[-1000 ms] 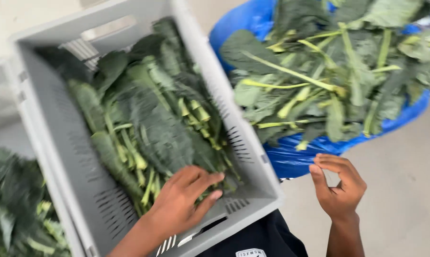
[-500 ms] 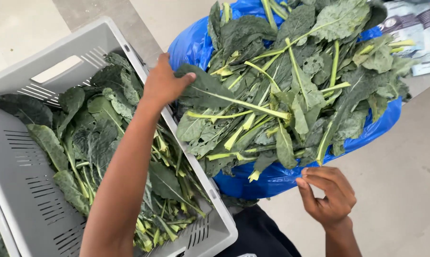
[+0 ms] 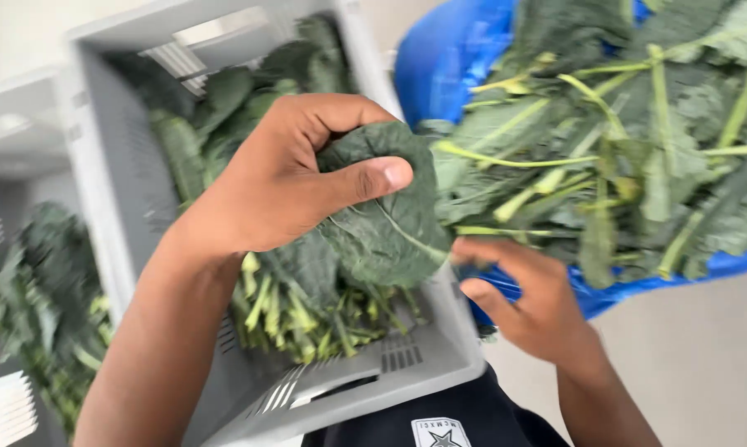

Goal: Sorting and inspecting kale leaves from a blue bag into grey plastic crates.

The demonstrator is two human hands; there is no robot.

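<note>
My left hand (image 3: 282, 178) is closed around a dark green leaf (image 3: 386, 223), thumb pressed on its top, holding it above the grey plastic crate (image 3: 373, 377). The crate holds several dark leafy greens with pale stems (image 3: 295, 310) pointing toward me. My right hand (image 3: 526, 302) hovers with curled fingers just right of the held leaf, at the crate's near right corner; it grips nothing that I can see. To the right, a blue bag (image 3: 456, 58) is heaped with more leafy greens (image 3: 630, 141).
A second grey crate (image 3: 5, 406) with greens (image 3: 43, 298) sits at the left edge. Pale floor (image 3: 696, 364) shows at the lower right. My dark shirt (image 3: 448, 418) fills the bottom centre.
My left hand has come back from the blue bag's pile with a leaf and now holds it over the crate. My right hand has risen toward that leaf.
</note>
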